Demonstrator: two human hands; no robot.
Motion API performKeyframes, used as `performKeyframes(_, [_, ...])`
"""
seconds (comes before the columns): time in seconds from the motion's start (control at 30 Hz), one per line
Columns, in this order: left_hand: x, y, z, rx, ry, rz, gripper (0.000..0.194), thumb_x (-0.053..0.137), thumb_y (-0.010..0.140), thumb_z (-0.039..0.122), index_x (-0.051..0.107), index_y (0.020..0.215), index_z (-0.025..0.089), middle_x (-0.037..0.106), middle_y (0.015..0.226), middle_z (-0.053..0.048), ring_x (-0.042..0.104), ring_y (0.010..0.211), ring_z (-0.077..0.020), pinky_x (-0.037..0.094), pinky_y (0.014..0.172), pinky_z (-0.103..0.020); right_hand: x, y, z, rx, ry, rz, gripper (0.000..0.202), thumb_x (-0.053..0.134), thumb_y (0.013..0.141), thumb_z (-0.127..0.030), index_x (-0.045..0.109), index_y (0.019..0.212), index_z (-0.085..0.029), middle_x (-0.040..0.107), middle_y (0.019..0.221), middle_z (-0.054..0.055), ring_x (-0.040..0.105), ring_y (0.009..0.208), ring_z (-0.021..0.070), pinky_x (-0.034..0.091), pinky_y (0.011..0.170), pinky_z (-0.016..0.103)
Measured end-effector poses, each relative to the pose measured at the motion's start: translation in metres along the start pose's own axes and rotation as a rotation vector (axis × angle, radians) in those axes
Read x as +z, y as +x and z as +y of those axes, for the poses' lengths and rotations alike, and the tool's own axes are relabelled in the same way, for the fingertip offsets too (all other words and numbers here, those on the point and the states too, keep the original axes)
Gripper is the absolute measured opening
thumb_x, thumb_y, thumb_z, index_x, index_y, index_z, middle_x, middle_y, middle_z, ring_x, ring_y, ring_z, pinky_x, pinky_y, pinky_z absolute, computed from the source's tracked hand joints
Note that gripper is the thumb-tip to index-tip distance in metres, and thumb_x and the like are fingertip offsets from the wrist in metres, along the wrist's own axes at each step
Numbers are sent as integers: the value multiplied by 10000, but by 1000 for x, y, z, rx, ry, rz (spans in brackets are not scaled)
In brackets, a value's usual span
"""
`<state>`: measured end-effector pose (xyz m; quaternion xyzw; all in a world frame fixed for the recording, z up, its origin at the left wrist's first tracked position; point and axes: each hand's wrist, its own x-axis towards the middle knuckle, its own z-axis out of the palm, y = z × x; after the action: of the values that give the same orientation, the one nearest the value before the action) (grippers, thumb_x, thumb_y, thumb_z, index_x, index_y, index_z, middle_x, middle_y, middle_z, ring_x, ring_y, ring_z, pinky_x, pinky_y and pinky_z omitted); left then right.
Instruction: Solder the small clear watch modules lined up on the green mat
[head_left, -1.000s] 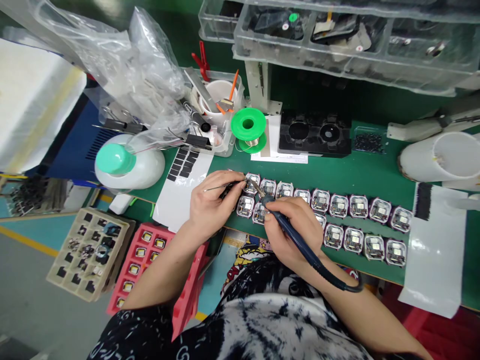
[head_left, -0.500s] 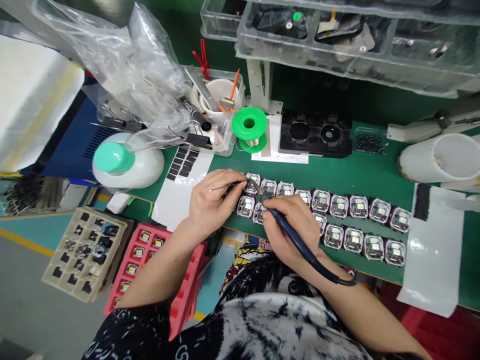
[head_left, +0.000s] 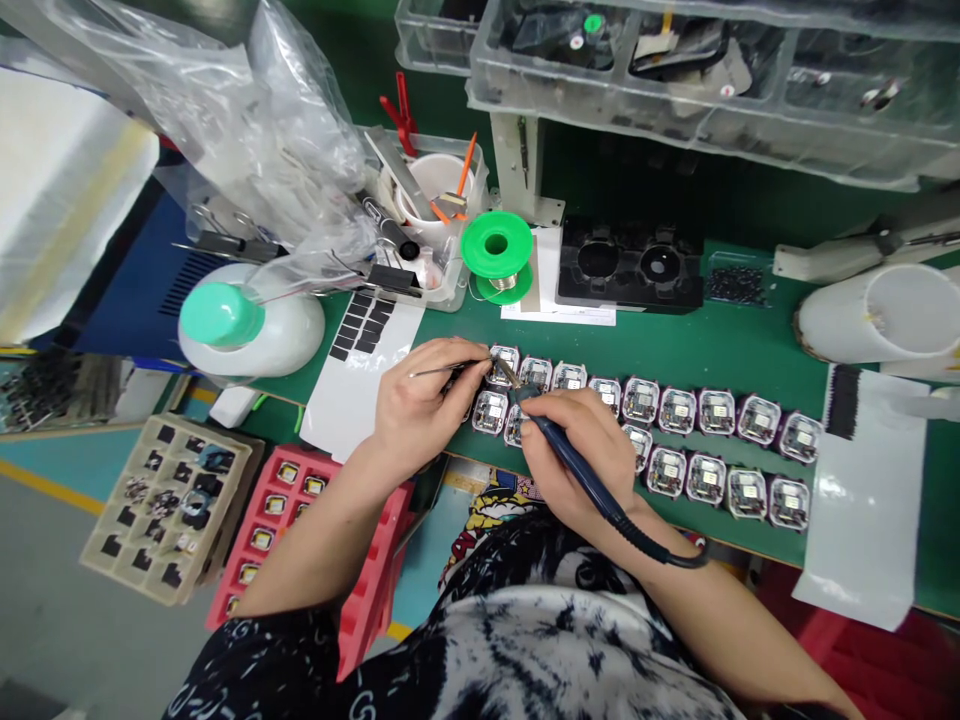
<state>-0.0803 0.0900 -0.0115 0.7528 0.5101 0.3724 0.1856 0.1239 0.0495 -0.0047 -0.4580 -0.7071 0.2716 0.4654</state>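
My left hand is closed round thin metal tweezers, whose tips meet the upper edge area of a small watch-like case with a circuit board inside. My right hand grips a dark blue soldering iron; its metal tip points into the same case, close to the tweezers. Several more open cases lie in two rows along the green bench, running right from my hands. Some cases are partly hidden behind my fingers.
A green solder spool stands behind the rows, beside a black fixture. A white bottle is at the left, a white cup at the right. Red trays and a beige tray sit lower left.
The whole view has shifted very slightly. Both hands keep the tweezers and soldering iron at the same case.
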Motion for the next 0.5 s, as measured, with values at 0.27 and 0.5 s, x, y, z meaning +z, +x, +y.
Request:
performKeyframes(0.27, [-2,-1,4,-41,-55,33,155,681,970,182,727,1114,214,776,1092,-50,735,1025,-171,611,960,-363,1,-3,2,-18,15,37,249,657,912,-121,651,1137,-226,705,990,34,682,908,165,603,829,354])
performKeyframes(0.5, [-3,-3,2,-37,-96,47,175,712,938,145,749,1096,212,783,1077,-43,738,1035,-184,612,974,-382,1,-4,2,-23,18,61,266,680,888,-96,665,1132,-202,704,988,42,682,914,160,596,844,339])
